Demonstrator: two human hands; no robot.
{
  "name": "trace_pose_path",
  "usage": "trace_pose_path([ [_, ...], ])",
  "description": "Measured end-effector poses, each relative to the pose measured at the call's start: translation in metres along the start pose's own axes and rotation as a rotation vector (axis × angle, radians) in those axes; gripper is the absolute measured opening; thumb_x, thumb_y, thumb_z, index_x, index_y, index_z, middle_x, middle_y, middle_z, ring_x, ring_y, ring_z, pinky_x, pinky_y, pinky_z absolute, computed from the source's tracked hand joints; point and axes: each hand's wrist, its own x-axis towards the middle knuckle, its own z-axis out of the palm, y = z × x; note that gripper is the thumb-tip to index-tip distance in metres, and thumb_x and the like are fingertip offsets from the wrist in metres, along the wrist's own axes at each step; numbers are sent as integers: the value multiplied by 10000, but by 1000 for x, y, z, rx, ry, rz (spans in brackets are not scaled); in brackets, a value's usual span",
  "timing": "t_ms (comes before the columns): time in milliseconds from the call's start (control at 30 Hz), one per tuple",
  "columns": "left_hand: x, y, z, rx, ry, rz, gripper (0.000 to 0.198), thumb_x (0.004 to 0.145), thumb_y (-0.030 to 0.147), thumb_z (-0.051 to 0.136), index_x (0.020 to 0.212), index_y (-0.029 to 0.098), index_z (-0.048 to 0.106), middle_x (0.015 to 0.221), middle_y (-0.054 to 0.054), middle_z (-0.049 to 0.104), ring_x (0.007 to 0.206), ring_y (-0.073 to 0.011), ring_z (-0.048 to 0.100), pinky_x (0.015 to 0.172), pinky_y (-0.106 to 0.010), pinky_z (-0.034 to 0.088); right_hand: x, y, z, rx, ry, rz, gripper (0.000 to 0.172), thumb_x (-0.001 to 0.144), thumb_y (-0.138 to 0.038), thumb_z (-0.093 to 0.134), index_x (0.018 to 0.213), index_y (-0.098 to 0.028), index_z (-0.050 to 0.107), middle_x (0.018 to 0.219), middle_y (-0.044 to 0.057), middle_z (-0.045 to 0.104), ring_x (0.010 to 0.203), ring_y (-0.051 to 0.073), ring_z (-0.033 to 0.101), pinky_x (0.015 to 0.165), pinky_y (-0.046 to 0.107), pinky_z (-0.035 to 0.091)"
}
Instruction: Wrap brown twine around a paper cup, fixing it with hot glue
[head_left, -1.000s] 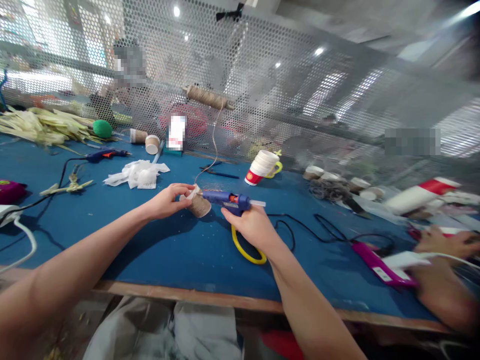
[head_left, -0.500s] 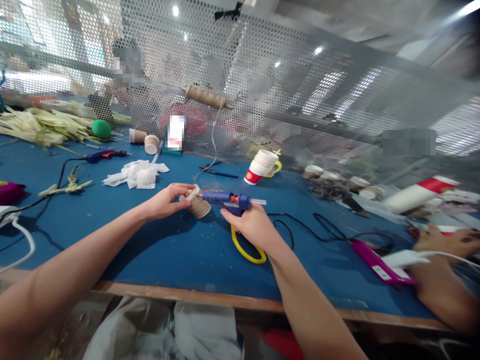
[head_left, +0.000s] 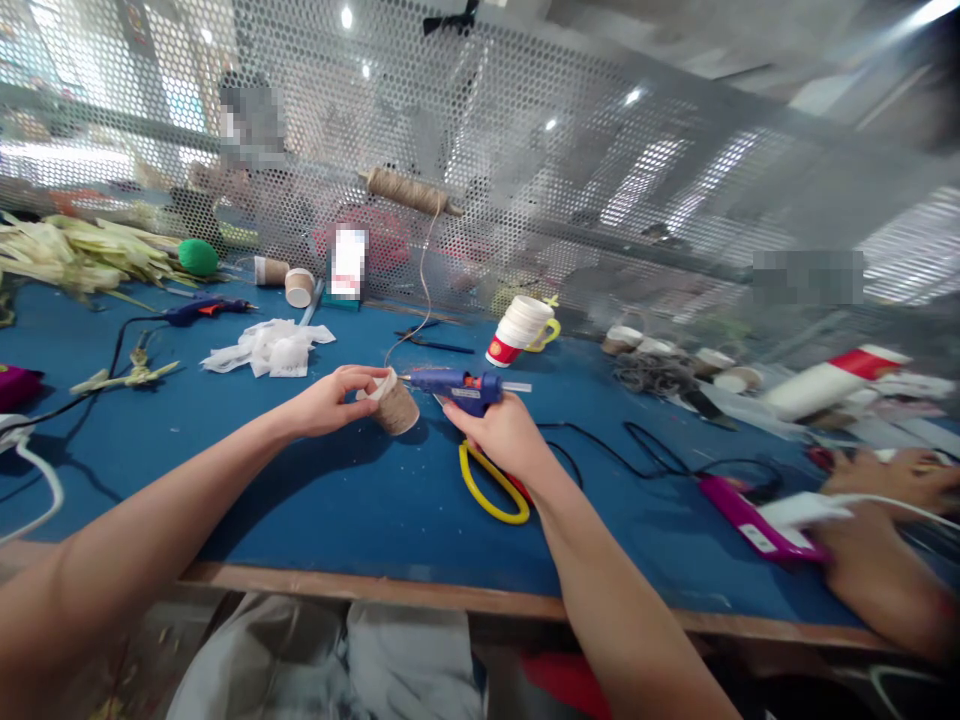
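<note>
1. I have the left hand (head_left: pixel 334 400) pinching the pale rim of a twine-wrapped cup (head_left: pixel 397 410), thumb and fingers closed on its upper left side.
2. The cup sits tilted in front of me, over the middle of the table (head_left: pixel 360 530); I cannot tell whether its lower edge touches the surface.
3. My right hand (head_left: pixel 501 430) is wrapped round a blue glue gun (head_left: pixel 457 387), with a clear stick poking out at the back. Its nozzle points left at the cup's rim; I cannot tell if they touch.
4. Just below the right hand I see a yellow loop handle (head_left: pixel 487 490), partly hidden.
5. A strand of twine (head_left: pixel 425 270) drops from the spool (head_left: pixel 405 190) on the perforated screen (head_left: pixel 480 120) towards the cup.
6. Beyond the glue gun stand stacked paper cups (head_left: pixel 519 330), leaning.
7. Far right, a co-worker's hand (head_left: pixel 885 480) is near a purple power strip (head_left: pixel 757 525).
</note>
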Motion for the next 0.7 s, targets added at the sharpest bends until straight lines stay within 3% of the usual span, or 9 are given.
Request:
trace_pose_path([
  [300,0,1,0,23,12,22,162,767,306,436,717,160,484,1197,-137,495,1128,-215,434,942,-359,327,-4,1,0,8,-23,-44,196,669,-334,529,561,-174,495,354,-42,447,340,100,419,445,243,382],
  [700,0,2,0,36,24,12,161,768,308,440,723,161,489,1194,-136,499,1131,-208,434,952,-359,318,-12,-8,1,-124,3,-139,194,677,-315,514,534,-186,492,401,-20,474,462,142,494,504,262,392],
])
